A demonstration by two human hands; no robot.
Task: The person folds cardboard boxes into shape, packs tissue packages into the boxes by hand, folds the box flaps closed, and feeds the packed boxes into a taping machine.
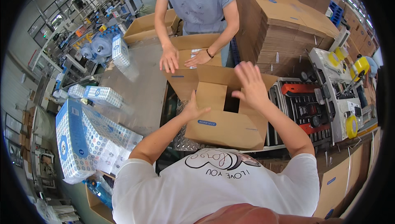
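An open cardboard box (228, 130) stands in front of me, its upper flaps raised and a dark gap showing inside. My left hand (192, 109) is at the box's left edge, thumb and fingers spread. My right hand (252, 86) is raised over the box's right side, fingers apart and nothing in it; I cannot tell whether it touches the flap. Across from me, a person in a blue-grey shirt (199, 8) rests both hands on a second cardboard box (185, 74), beside a small whitish patch on it.
Blue-and-white patterned packs (105, 96) lie on the metal table (142, 86) at left, near a large patterned pack (74, 142). Flattened cartons (288, 31) are stacked at back right. A taping machine (304, 105) with rollers and yellow parts stands right of the box.
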